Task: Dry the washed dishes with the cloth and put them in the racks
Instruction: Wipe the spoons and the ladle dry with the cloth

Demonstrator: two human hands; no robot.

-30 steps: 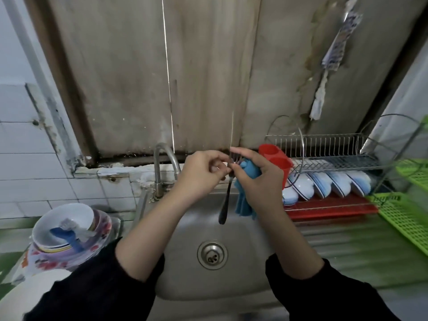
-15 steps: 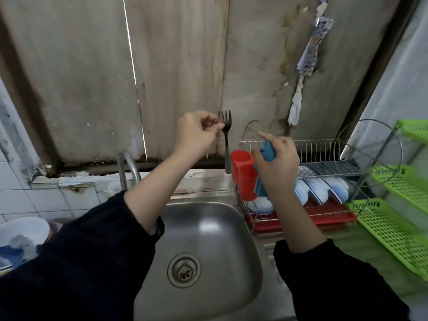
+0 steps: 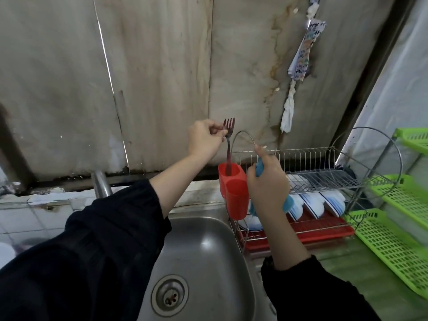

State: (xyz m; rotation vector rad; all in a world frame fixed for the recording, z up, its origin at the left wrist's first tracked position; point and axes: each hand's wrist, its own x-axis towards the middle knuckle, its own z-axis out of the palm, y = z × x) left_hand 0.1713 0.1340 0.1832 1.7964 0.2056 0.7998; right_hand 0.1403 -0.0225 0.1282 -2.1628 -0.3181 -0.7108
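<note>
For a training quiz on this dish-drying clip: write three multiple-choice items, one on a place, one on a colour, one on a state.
1. Where is the fork's handle end?
A. Inside the red cutlery holder
B. In the sink
C. On the green tray

2. What colour is the cloth?
A. Yellow
B. Blue
C. White

3. How is the left hand holding the fork?
A. Flat on the palm
B. By the handle end
C. Pinched just below the tines

Key: 1 A, the handle dips into the rear compartment; 2 B, blue shows either side of the right hand; 3 C, fingertips meet at the neck.
</note>
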